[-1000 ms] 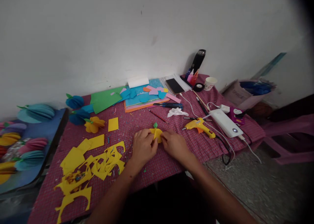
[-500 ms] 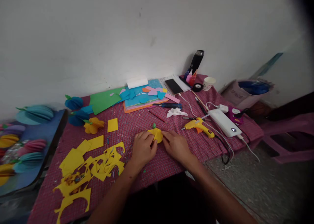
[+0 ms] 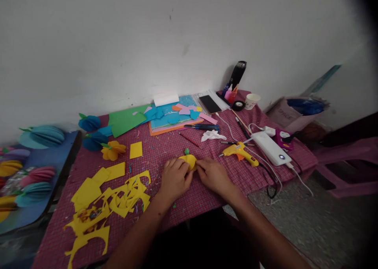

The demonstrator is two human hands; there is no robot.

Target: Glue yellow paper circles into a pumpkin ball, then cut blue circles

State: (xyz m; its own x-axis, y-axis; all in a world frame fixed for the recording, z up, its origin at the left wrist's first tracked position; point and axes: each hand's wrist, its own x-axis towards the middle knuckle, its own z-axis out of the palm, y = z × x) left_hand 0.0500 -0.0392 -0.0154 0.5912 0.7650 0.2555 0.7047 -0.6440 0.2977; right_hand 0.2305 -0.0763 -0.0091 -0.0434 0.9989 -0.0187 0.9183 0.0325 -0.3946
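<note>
Near the front middle of the table, a yellow paper piece (image 3: 191, 161) with a small green leaf (image 3: 186, 152) at its top lies between my hands. My left hand (image 3: 176, 177) covers its left side, thumb and fingers closed on it. Fingertips of my right hand (image 3: 213, 175) pinch its right edge. Yellow paper scraps (image 3: 128, 196) and a yellow square (image 3: 136, 150) lie to the left. A yellow glue gun (image 3: 240, 153) rests to the right of my right hand.
Finished paper shapes, such as an orange one (image 3: 113, 150), stand at left. Behind are coloured sheets (image 3: 126, 119), a phone (image 3: 209, 104), a black bottle (image 3: 237, 74) and a paper cup (image 3: 252, 100). A white power bank (image 3: 271, 148) with cables lies at right.
My left hand has shifted slightly to the right over the yellow paper, covering a little more of it. The right hand stays almost in place.
</note>
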